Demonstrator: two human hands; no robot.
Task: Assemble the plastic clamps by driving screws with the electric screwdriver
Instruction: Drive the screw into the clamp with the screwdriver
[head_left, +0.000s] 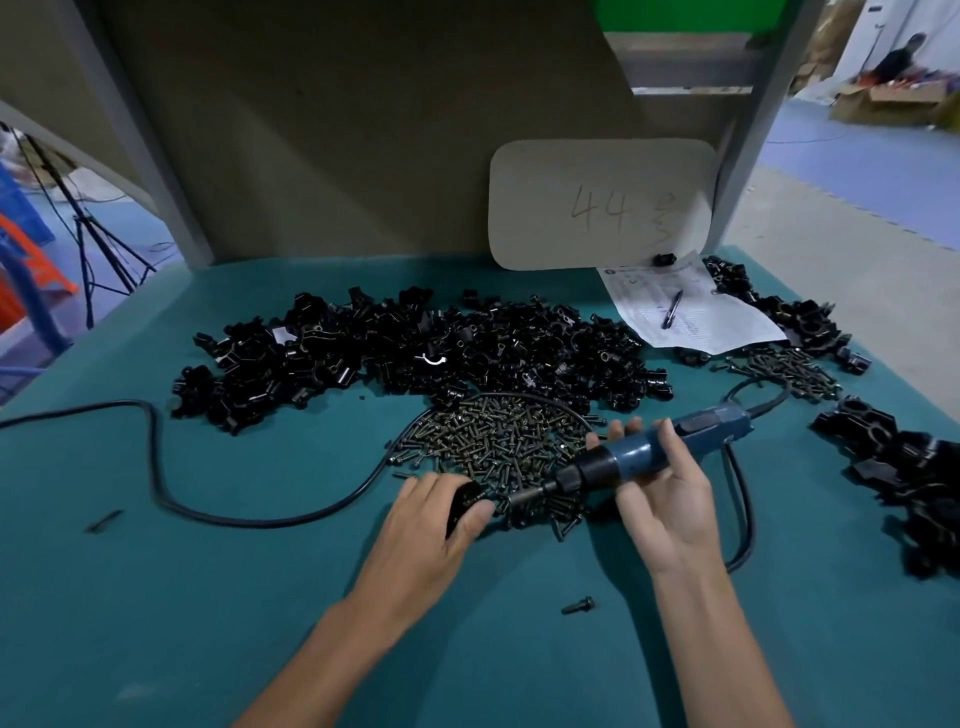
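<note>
Picking up a screw looks like the step in hand. Your right hand (670, 499) has its fingers wrapped round the blue electric screwdriver (636, 460), tilted down to your left, with the bit dipped into the near edge of the screw pile (493, 441) just beyond both hands. Your left hand (436, 525) curls over a black plastic clamp (462, 506), pinching it low on the tabletop (208, 597), just beside the bit. Next you will probably need a screw seated on the bit, then lined up square with the clamp's hole. Loose clamp parts (415, 353) lie heaped farther beyond your hands.
</note>
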